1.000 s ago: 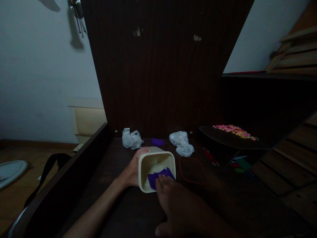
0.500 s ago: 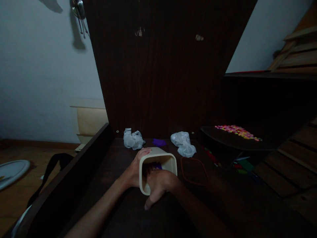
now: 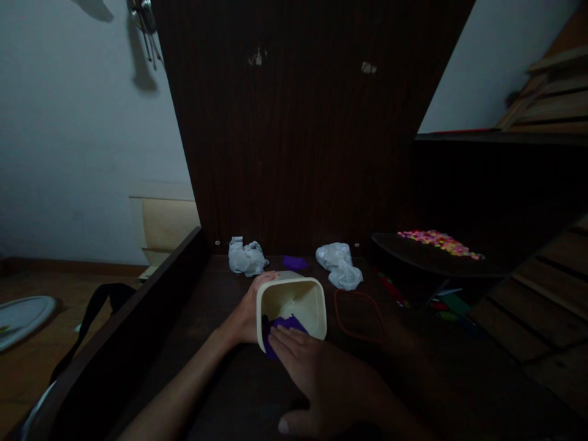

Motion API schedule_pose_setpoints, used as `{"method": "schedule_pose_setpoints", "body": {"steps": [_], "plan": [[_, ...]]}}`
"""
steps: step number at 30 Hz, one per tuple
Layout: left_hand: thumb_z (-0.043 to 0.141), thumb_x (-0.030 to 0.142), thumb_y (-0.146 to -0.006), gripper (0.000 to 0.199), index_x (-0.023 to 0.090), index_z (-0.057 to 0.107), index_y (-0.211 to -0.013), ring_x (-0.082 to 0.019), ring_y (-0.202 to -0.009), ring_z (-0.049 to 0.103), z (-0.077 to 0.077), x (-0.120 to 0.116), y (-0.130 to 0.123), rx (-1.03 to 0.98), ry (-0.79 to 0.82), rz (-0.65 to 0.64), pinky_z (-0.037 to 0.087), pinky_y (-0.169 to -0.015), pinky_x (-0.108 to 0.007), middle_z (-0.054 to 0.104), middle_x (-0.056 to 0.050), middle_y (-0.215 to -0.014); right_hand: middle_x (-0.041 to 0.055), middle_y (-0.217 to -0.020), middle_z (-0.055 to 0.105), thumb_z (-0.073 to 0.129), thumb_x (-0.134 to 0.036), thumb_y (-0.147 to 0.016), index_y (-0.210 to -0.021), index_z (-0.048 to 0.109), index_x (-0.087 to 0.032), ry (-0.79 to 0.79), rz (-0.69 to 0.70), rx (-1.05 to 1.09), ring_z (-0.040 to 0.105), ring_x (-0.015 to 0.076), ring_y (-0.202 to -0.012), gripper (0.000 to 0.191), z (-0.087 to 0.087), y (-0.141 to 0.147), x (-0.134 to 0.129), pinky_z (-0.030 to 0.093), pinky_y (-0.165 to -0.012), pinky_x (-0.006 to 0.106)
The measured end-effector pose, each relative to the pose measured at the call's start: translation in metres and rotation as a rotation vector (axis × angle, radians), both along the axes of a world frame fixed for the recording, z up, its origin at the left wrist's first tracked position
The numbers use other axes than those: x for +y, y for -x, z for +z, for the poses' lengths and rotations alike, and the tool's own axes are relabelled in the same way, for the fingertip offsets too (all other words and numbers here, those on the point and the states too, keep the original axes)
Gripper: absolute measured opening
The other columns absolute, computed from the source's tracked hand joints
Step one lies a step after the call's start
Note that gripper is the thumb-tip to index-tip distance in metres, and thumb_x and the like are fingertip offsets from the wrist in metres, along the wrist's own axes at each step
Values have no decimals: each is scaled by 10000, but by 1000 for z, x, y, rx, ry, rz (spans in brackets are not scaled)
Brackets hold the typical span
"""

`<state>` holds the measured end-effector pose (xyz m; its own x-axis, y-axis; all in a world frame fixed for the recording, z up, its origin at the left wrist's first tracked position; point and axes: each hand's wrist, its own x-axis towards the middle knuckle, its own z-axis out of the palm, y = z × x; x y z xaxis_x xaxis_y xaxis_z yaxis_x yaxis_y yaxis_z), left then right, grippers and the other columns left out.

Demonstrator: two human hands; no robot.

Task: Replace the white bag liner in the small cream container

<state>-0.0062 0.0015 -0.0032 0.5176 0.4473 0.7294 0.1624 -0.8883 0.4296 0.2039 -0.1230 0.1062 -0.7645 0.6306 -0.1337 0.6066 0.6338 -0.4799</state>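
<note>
A cream plastic bin (image 3: 316, 300) lies tilted on the dark desk, its mouth facing me. My left hand (image 3: 250, 312) grips it from the left side, fingers over its top. Inside, at the lower left and draped over the rim, is a purple cloth (image 3: 288, 323). My right hand (image 3: 312, 373) lies flat on that cloth at the bin's lower rim, its fingers stretched out and its thumb apart. The far end of the bin is hidden.
Two crumpled whitish plastic bags (image 3: 248, 257) and a small purple piece (image 3: 294, 263) lie along the back panel. Right of the bin is a thin reddish-brown rounded frame (image 3: 337, 312). A corner shelf (image 3: 390, 243) bears small colourful pieces (image 3: 441, 242).
My right hand has come out of the bin toward me, and the purple cloth has moved with it to the rim. My left hand keeps its grip on the bin.
</note>
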Motion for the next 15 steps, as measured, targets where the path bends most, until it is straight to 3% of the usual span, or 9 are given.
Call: {"method": "schedule_pose_setpoints", "body": {"steps": [4, 10, 15], "plan": [[939, 390, -582, 1197, 202, 249, -1542, -479, -1389, 433, 9, -3, 0, 31, -8, 2, 358, -1153, -643, 420, -244, -1488, 213, -1613, 348, 682, -440, -887, -1560, 359, -62, -129, -145, -45, 336, 326, -1500, 837, -11, -12, -14, 290, -1240, 436], [915, 452, -600, 1218, 242, 212, -1571, -472, -1428, 390, 23, -8, -1, 58, -4, -3, 308, -1184, -676, 382, -213, -1549, 232, -1340, 654, 550, -85, -926, -1320, 631, -28, -434, -284, -174, 636, 322, -1243, 406, -42, 0, 3, 477, -1116, 429], [903, 493, -606, 1352, 262, 41, -1622, -487, -1487, 289, 24, -8, 0, 112, -40, 34, 224, -1210, -710, 230, -195, -1653, 207, -1236, 713, 451, -11, -925, -1196, 689, -50, -479, -294, -171, 688, 291, -1151, 362, -42, 8, 14, 506, -1068, 396]]}}
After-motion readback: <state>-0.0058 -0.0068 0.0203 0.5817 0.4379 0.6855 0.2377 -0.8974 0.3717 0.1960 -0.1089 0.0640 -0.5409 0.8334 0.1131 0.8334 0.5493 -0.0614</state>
